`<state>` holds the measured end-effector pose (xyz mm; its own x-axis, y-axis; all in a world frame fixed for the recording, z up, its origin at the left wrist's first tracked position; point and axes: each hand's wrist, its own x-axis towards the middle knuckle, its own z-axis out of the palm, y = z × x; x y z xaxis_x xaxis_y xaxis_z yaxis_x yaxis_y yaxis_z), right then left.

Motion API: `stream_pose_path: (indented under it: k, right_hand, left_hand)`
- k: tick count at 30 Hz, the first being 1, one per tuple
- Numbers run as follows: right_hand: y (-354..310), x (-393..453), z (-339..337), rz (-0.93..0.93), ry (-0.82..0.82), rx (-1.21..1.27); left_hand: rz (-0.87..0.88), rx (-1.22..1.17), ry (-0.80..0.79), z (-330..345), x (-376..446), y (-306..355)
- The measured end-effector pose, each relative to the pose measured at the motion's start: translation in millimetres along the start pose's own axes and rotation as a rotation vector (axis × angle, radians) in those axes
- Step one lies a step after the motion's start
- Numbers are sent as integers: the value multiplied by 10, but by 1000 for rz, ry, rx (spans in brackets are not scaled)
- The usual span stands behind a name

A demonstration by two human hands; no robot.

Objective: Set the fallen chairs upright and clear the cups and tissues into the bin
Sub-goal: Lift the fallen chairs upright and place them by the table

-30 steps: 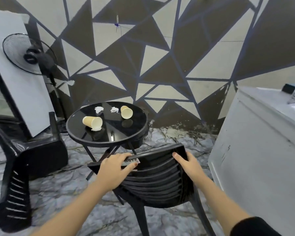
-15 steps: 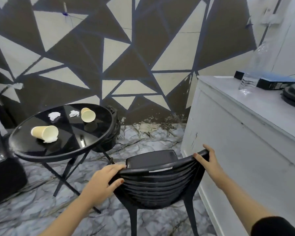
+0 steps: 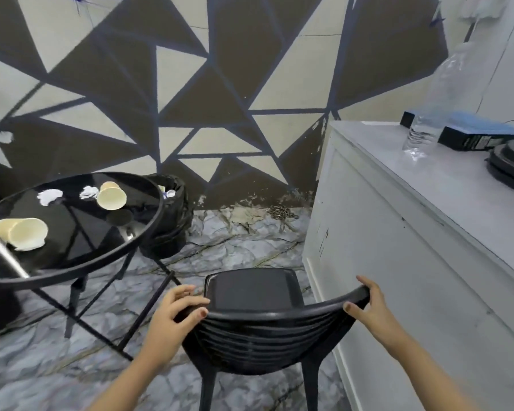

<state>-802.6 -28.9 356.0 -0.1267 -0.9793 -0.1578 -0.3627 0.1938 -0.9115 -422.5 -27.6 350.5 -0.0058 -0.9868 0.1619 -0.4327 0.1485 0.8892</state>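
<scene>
A black plastic chair [image 3: 254,295] stands upright in front of me, its seat facing away. My left hand [image 3: 172,320] grips the left end of its backrest top and my right hand [image 3: 371,310] grips the right end. On the round black glass table [image 3: 80,256] at the left lie two cream paper cups on their sides, one near the left edge [image 3: 23,234] and one further back [image 3: 112,196]. Two crumpled white tissues [image 3: 49,196] [image 3: 89,191] lie beside the far cup. Behind the table stands a bin lined with a black bag [image 3: 172,221].
A white counter [image 3: 398,247] runs along the right, close to the chair, with a clear plastic bottle [image 3: 433,105], a dark box [image 3: 469,137] and a black round lid [image 3: 511,161] on top. The floor is grey marble. A patterned wall closes the back.
The chair has gone from tilted to standing upright beside the counter. My view has swung right, so the table sits further left and the fallen chair at the left has left the frame.
</scene>
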Motion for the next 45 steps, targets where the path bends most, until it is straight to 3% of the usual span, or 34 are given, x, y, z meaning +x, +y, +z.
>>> stream_pose_path:
  k: [11,19,26,33,45]
  right_hand:
    - [101,339,-69,-201,-20,39]
    - [-69,688,-102,-241,56,70]
    - [-663,1204,92,-314,33,151]
    - [-1350,1611,798,-389,-102,227]
    - [-1821,2051,1987,-404,-469,356]
  left_hand:
    - [-198,-154,127,119,-69,29]
    - [-131,-210,256,207,193,71]
    - [-90,-377,477,-25,471,120]
    - [-95,-440,698,-664,497,113]
    - [-110,-274,964,-1321,196,-1]
